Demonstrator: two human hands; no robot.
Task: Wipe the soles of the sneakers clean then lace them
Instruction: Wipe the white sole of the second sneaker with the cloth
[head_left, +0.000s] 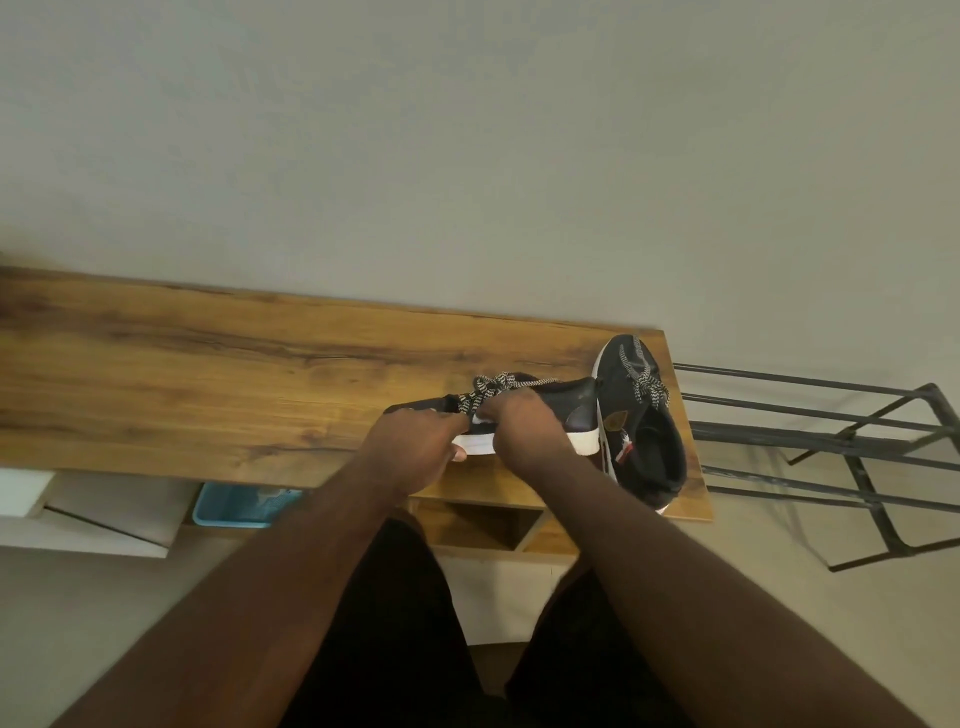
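Nearest the person, under the table's near edge, sit an open wooden cubby (483, 525) and, further left, a blue tray (234, 503). Just above that edge, toward the right end of the table (208, 364), the left hand (415, 449) and the right hand (524, 431) meet over the nearer sneaker (561, 410), which lies lengthwise along the edge with its white sole rim facing the person. The left hand's fingers are curled against the shoe's side and seem to pinch the patterned lace (488, 392); the right hand's fingers are bunched together on the lace at the eyelets, though exactly what each fingertip clamps is hidden behind the knuckles. By my reading, lacing is under way on this shoe. The second sneaker (641, 415) rests at the table's right edge, touching the first, its heel overhanging the near-right corner and its own lace (641, 382) already threaded. That overhang is the risk: a firm tug on the lace could shove the first shoe into the second and tip it off. Beyond the right edge stands a black metal rack (831, 441); behind the far edge is a bare wall (467, 156).
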